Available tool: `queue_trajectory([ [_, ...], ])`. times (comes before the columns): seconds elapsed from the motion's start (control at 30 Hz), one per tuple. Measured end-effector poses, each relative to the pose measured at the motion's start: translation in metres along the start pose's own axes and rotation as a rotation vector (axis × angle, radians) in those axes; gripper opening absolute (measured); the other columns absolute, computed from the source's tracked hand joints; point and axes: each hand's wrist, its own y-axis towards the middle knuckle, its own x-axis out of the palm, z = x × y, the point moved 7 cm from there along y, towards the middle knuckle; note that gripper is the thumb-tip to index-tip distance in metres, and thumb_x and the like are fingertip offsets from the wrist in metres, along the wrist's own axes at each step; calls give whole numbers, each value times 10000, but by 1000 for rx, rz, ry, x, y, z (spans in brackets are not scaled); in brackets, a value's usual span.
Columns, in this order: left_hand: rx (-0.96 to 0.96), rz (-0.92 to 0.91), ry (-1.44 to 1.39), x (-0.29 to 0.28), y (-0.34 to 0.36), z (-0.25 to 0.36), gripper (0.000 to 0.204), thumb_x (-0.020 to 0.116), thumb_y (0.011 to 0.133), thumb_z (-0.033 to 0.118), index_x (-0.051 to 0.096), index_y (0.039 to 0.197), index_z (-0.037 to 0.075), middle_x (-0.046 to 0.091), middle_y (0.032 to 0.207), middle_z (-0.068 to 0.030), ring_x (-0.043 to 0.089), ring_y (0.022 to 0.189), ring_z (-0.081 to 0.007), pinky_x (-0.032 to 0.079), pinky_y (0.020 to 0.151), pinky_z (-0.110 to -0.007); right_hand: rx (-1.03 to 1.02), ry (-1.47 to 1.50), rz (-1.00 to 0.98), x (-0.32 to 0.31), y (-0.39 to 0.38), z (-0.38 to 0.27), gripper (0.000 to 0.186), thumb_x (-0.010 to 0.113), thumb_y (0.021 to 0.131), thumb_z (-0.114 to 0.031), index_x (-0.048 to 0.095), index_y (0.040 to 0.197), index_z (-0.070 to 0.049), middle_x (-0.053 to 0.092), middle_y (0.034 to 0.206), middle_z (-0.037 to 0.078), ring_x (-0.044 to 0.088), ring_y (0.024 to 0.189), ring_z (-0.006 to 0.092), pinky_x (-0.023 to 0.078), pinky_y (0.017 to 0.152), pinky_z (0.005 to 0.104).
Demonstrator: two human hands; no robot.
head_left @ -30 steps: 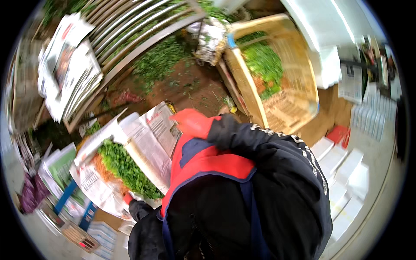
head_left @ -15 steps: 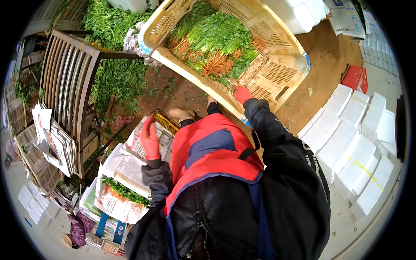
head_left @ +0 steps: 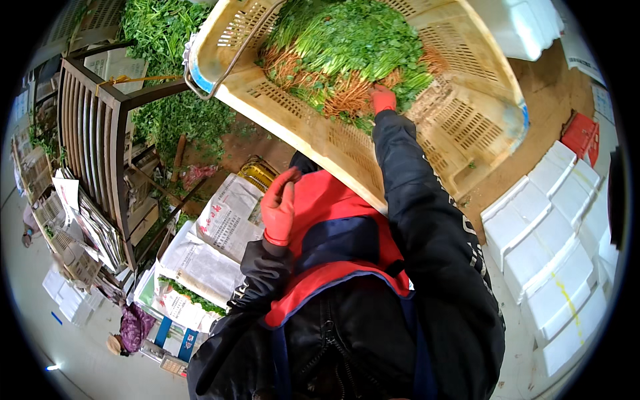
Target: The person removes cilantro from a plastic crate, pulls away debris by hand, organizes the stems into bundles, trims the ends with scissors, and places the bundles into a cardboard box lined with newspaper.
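Leafy coriander point(head_left: 353, 40) with thin orange roots is heaped in a large yellow plastic crate point(head_left: 293, 127). My right hand point(head_left: 383, 99), in a red glove, reaches over the crate's near side; its fingers curl at the root ends, their tips partly hidden. My left hand point(head_left: 279, 205), in a similar red glove, is raised by my red and navy apron point(head_left: 340, 233) with its fingers stretched out and nothing in them. Below and left of it lies printed newspaper point(head_left: 227, 217), covering part of another lot of greens point(head_left: 193, 297).
Left stands a slatted metal rack point(head_left: 93, 140) with folded newspapers point(head_left: 87, 217) beside it. Loose greens point(head_left: 167, 127) cover the floor behind. White foam boxes point(head_left: 550, 230) are stacked right, below a red box point(head_left: 581, 137). A metal handle point(head_left: 243, 53) crosses the crate's left end.
My right hand has moved from the crate's near side inward to the coriander roots. My left hand has shifted right, away from over the newspaper. The whole view has shifted too.
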Motion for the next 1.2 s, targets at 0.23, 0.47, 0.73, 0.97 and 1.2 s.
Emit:
queue_trajectory([
  [0.23, -12, -34, 18, 12, 28, 16, 244, 475, 937, -5, 601, 1143, -39, 650, 1076, -121, 603, 1023, -177, 449, 904, -275, -69, 48, 186, 29, -13, -24, 527, 672, 851, -247, 497, 1255, 43, 601, 1101, 192, 600, 855, 348, 489, 780, 483],
  [0.47, 37, -241, 168, 31, 59, 16, 259, 450, 951, 0, 566, 1174, -61, 637, 1094, -138, 602, 1038, -202, 454, 925, -299, 66, 100, 260, 48, 4, 13, 680, 725, 794, -358, 475, 1279, 48, 572, 1160, 242, 582, 933, 381, 496, 824, 507],
  [0.73, -206, -244, 106, 43, 87, 34, 276, 485, 939, 37, 566, 1187, -54, 648, 1066, -130, 620, 920, -165, 487, 841, -275, -129, 153, 167, 58, -54, -87, 416, 674, 812, -315, 638, 946, 77, 656, 886, 246, 607, 808, 400, 448, 751, 474],
  [0.97, 63, -92, 634, 73, 266, 16, 571, 646, 795, 271, 513, 1233, -70, 596, 1138, -275, 577, 1078, -368, 452, 927, -374, -176, -104, 169, 44, -38, -66, 362, 680, 829, -305, 644, 843, 55, 582, 619, 157, 571, 565, 275, 432, 561, 427],
  [1.2, -197, 35, 1066, 40, 377, -108, 518, 710, 689, 424, 669, 907, -44, 657, 935, -263, 642, 929, -363, 489, 821, -416, 349, 509, -171, 83, -62, -52, 280, 685, 839, -247, 553, 825, 0, 517, 555, 77, 476, 380, 199, 356, 366, 328],
])
